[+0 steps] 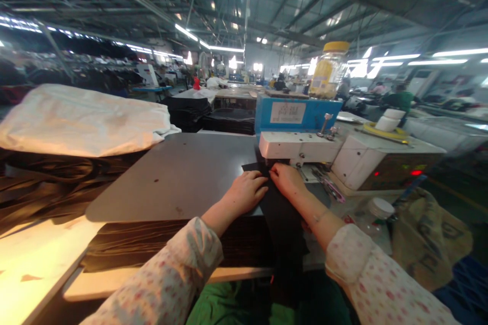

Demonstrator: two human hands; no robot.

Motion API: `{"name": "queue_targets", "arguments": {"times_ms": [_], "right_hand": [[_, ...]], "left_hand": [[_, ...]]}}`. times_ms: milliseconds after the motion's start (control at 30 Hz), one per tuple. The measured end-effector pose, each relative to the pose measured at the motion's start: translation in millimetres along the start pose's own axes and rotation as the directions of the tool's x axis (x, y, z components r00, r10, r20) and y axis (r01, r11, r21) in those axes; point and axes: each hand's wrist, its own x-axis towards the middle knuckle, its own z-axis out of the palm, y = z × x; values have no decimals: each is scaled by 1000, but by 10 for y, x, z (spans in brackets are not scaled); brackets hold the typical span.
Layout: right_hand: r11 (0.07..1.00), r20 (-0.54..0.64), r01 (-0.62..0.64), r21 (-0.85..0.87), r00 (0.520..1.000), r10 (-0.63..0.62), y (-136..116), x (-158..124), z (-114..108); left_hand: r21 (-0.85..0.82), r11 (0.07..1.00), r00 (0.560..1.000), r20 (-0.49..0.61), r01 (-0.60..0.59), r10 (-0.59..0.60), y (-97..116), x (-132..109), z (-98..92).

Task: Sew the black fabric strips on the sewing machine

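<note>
A long piece of black fabric [280, 218] runs from the head of a white-and-blue sewing machine [297, 146] over the metal plate's right edge and down to my lap. My left hand [247, 190] is closed on the fabric's left side, fingers bent, by a corner that sticks out on the plate. Just below the machine head, my right hand [286, 179] pinches the fabric's right side, its fingertips close to the machine. The sewing spot itself is hidden beneath the head and my fingers.
The grey metal plate [190, 172] extends left over stacked dark fabric [152, 244]. White cloth [84, 117] covers more dark pieces at left. Scissors [330, 185], a control box [385, 165], and a clear jar [375, 213] are at right. A yellow-lidded jar [330, 71] stands atop the machine.
</note>
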Motion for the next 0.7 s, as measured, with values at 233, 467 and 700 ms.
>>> {"name": "queue_targets", "arguments": {"times_ms": [233, 467, 700], "right_hand": [[1000, 23, -8, -7, 1000, 8, -26, -20, -24], [1000, 16, -7, -7, 1000, 7, -23, -42, -24], [1000, -9, 23, -9, 1000, -23, -2, -55, -5]], "left_hand": [[-25, 1000, 1000, -14, -15, 14, -15, -9, 8], [-16, 1000, 1000, -9, -11, 11, -14, -4, 4], [-16, 1000, 999, -25, -23, 23, -9, -11, 10]]}}
